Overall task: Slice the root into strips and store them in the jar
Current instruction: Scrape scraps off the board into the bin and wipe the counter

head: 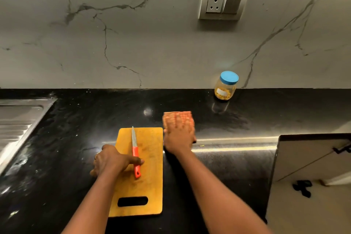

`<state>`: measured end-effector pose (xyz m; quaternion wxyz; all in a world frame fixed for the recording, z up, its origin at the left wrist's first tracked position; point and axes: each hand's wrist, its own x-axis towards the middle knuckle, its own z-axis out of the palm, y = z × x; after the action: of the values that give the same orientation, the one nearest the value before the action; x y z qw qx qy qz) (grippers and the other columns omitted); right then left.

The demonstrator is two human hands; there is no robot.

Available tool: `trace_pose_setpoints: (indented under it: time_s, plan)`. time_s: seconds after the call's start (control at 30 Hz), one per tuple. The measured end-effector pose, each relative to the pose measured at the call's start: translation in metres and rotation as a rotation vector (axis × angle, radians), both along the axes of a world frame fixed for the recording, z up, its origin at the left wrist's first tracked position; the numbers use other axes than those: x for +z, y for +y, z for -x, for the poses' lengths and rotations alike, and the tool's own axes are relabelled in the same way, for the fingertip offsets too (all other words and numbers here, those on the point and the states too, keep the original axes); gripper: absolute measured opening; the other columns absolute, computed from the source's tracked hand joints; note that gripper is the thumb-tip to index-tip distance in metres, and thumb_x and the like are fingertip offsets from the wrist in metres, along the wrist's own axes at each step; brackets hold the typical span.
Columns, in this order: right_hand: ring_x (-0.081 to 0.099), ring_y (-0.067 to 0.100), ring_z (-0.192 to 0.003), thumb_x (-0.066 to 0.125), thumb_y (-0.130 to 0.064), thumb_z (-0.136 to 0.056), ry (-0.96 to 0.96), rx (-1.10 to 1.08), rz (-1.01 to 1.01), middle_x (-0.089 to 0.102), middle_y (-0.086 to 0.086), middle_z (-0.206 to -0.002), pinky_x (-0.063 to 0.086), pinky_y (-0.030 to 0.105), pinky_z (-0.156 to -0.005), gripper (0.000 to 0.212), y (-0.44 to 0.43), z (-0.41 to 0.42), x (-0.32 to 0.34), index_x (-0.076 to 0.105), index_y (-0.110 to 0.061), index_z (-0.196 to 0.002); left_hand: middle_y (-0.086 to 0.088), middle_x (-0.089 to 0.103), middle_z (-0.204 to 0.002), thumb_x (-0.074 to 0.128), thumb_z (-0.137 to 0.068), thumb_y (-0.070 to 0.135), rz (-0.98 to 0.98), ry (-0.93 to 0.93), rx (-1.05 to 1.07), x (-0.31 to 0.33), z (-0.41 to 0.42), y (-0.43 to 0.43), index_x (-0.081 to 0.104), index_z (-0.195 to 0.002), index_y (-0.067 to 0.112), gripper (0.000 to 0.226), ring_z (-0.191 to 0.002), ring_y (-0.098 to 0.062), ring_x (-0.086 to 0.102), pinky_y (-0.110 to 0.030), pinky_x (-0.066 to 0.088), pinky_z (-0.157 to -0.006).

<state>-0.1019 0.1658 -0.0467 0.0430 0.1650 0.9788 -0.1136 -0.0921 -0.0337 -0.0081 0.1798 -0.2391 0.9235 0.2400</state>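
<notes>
A wooden cutting board (150, 180) lies on the black counter. On it rests a knife (135, 150) with a red handle, blade pointing away from me. My left hand (112, 160) grips the board's left edge, thumb pressing across the knife handle. My right hand (179, 137) lies flat, fingers spread, on an orange cloth (171, 117) right of the board; its motion blur hides the fingers. A clear jar (226, 86) with a blue lid, holding yellowish strips, stands at the back against the wall. No whole root is visible.
A steel sink drainboard (19, 119) sits at the left. The black counter (76, 129) ends at the right, where a cabinet door (311, 159) with a dark handle stands. A wall socket (224, 3) is above the jar. A small green scrap (202, 145) lies near the cloth.
</notes>
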Motion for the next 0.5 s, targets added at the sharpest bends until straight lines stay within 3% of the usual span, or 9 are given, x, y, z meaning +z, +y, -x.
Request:
trace_pose_setpoints:
  time_s: [0.1, 0.2, 0.4, 0.5]
  plan:
    - [-0.006, 0.038, -0.144, 0.029, -0.035, -0.097, -0.026, 0.026, 0.043, -0.003, 0.001, -0.16, 0.002, 0.058, -0.113, 0.058, -0.026, -0.002, 0.002, 0.007, -0.037, -0.15, -0.015, 0.059, -0.098, 0.094, -0.024, 0.06, -0.015, -0.009, 0.036, -0.005, 0.0, -0.011, 0.05, -0.091, 0.01, 0.095, -0.095, -0.036, 0.059, -0.048, 0.053, -0.081]
    - [-0.004, 0.035, -0.145, 0.026, -0.039, -0.099, 0.01, 0.065, 0.041, -0.003, -0.001, -0.16, 0.003, 0.056, -0.113, 0.055, -0.026, -0.016, -0.003, 0.005, -0.038, -0.15, -0.016, 0.062, -0.09, 0.095, -0.027, 0.058, -0.017, 0.002, 0.044, -0.008, -0.003, -0.02, 0.056, -0.087, 0.007, 0.088, -0.087, -0.034, 0.061, -0.047, 0.055, -0.076]
    - [-0.003, 0.032, -0.145, 0.018, -0.046, -0.1, 0.062, 0.103, 0.012, -0.003, -0.004, -0.16, 0.0, 0.049, -0.115, 0.053, 0.004, -0.054, -0.006, 0.002, -0.04, -0.15, -0.016, 0.06, -0.085, 0.096, -0.04, 0.048, -0.037, -0.004, 0.041, -0.002, -0.007, -0.017, 0.055, -0.084, 0.005, 0.074, -0.081, -0.03, 0.059, -0.034, 0.045, -0.057]
    - [-0.001, 0.032, -0.145, 0.019, -0.048, -0.099, 0.073, 0.011, -0.017, 0.0, -0.004, -0.16, 0.004, 0.05, -0.116, 0.054, 0.039, -0.078, -0.005, 0.003, -0.039, -0.151, -0.017, 0.06, -0.089, 0.097, -0.039, 0.047, -0.035, -0.013, 0.05, -0.004, -0.007, -0.017, 0.055, -0.087, 0.006, 0.076, -0.089, -0.033, 0.06, -0.043, 0.055, -0.076]
